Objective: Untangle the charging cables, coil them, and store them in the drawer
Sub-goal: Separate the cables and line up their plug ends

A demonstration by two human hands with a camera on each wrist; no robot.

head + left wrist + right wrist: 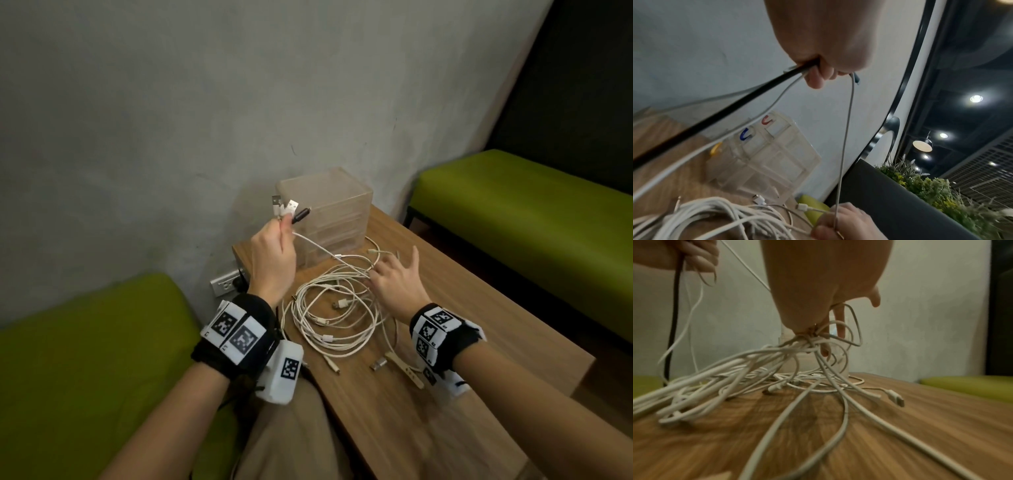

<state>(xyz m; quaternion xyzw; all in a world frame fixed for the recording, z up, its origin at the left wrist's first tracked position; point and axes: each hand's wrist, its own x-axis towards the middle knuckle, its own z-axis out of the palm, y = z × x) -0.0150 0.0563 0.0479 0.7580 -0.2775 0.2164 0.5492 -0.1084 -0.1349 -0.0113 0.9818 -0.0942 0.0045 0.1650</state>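
Observation:
My left hand (279, 226) is raised beside the clear plastic drawer unit (329, 212) and grips several cable ends: two white USB plugs (284, 205) and a black plug (301, 216). From that fist (818, 73) a black cable (715, 113) and white cables hang down. A tangle of white charging cables (335, 315) lies on the wooden table (462, 342). My right hand (380, 274) is in the tangle with thumb and little finger spread. In the right wrist view, several strands bunch under its fingers (826, 344), lifted off the table. The drawers look closed.
Green benches stand at the left (85, 359) and at the back right (531, 212). A wall socket (226, 284) sits low beside the table's left end. Loose plugs (376, 365) and a beige piece (407, 370) lie near the table's front edge. The grey wall is close behind the drawers.

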